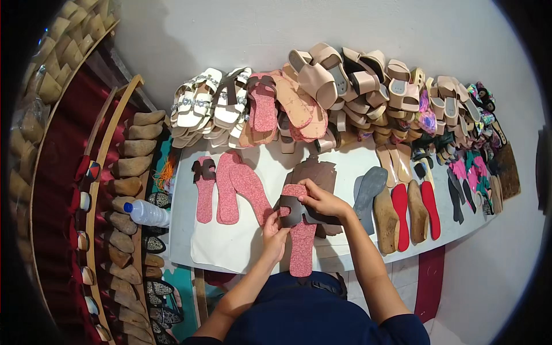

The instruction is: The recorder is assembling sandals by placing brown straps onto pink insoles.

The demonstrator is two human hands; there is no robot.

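Observation:
Between my hands is a pink patterned insole, its long end pointing toward my body. A dark brown strap with cut-outs lies across its upper part. My left hand pinches the left edge of strap and insole. From the right, my right hand grips the far end, thumb over the strap; some of its fingers are hidden underneath. Behind them lies a stack of dark brown cut pieces on the white sheet. Loose pink insoles lie left of my hands, beside a pink insole with a dark strap.
Finished sandals are heaped along the wall, with white sandals at the left. Right of my hands lie grey soles, wooden shoe lasts and red insoles. A plastic bottle and a rack of lasts stand left.

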